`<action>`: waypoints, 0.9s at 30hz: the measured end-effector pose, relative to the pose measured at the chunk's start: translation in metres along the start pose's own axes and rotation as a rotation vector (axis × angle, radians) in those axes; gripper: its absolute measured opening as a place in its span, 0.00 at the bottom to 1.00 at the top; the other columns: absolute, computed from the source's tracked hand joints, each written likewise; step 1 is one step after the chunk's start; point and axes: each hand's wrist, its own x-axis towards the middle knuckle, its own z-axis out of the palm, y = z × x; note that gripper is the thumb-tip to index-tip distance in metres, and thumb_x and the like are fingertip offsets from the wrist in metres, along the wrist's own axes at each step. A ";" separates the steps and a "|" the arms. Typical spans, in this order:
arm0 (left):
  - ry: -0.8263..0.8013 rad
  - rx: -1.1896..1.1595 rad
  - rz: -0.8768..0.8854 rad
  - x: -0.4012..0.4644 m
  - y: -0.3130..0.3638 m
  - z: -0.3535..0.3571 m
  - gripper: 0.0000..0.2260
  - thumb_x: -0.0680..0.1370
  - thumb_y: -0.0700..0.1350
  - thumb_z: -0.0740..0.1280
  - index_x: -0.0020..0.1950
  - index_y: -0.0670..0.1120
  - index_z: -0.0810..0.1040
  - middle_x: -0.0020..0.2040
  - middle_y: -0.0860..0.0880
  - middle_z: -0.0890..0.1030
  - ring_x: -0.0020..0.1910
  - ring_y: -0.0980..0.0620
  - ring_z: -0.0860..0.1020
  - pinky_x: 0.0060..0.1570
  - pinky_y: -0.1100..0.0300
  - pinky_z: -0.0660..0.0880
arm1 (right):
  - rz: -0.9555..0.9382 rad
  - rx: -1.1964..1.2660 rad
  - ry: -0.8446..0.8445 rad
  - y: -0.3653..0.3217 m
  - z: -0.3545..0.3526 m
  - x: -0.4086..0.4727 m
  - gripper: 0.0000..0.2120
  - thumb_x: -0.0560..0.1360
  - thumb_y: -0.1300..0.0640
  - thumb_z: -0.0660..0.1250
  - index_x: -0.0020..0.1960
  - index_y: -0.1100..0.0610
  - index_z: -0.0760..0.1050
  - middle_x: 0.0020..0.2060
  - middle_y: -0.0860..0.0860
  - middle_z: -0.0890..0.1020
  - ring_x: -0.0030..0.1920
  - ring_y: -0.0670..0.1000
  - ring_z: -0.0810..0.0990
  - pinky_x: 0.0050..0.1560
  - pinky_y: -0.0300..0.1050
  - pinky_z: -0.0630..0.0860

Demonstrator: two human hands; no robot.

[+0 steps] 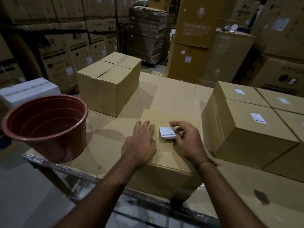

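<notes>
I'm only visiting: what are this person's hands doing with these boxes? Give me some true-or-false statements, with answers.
1. The left hand lies flat on the box. True.
2. The right hand holds a pen. False: it pinches a small white label pad that has a barcode.
3. The bucket is full of labels. False: it looks empty.
4. The boxes on the right carry white stickers. True.
5. The far box stands open. False: its flaps are closed and taped.
</notes>
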 end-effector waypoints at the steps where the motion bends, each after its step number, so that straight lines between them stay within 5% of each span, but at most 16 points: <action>1: -0.001 0.001 0.003 0.000 0.000 0.000 0.28 0.87 0.56 0.51 0.86 0.54 0.48 0.87 0.54 0.44 0.85 0.47 0.41 0.75 0.35 0.63 | -0.008 -0.030 -0.011 0.002 0.001 0.003 0.23 0.73 0.73 0.71 0.60 0.51 0.85 0.53 0.42 0.83 0.48 0.40 0.80 0.47 0.32 0.76; 7: 0.006 0.006 0.012 0.002 0.000 0.002 0.28 0.87 0.56 0.51 0.86 0.53 0.49 0.87 0.53 0.44 0.85 0.47 0.41 0.75 0.36 0.63 | -0.010 -0.137 0.004 0.006 0.006 0.010 0.17 0.75 0.69 0.73 0.56 0.50 0.88 0.50 0.45 0.78 0.51 0.37 0.76 0.49 0.23 0.69; 13: 0.022 0.015 0.020 0.002 0.001 0.004 0.28 0.87 0.56 0.50 0.86 0.53 0.49 0.87 0.53 0.45 0.85 0.47 0.42 0.74 0.36 0.65 | -0.100 -0.318 0.058 0.005 0.004 0.001 0.13 0.74 0.59 0.78 0.57 0.46 0.88 0.38 0.43 0.78 0.38 0.44 0.76 0.37 0.40 0.69; 22: 0.027 0.029 0.028 0.002 0.001 0.004 0.28 0.87 0.55 0.51 0.86 0.53 0.49 0.87 0.53 0.46 0.85 0.46 0.43 0.74 0.36 0.66 | -0.205 -0.418 0.051 0.009 0.006 -0.002 0.16 0.74 0.62 0.76 0.59 0.49 0.88 0.43 0.45 0.85 0.40 0.49 0.81 0.39 0.39 0.69; 27: 0.032 0.027 0.024 0.002 0.001 0.006 0.28 0.87 0.55 0.52 0.86 0.53 0.48 0.87 0.52 0.46 0.85 0.46 0.43 0.74 0.36 0.66 | -0.215 -0.367 0.073 0.010 0.008 -0.001 0.16 0.73 0.63 0.77 0.59 0.50 0.88 0.45 0.46 0.86 0.41 0.48 0.82 0.40 0.45 0.79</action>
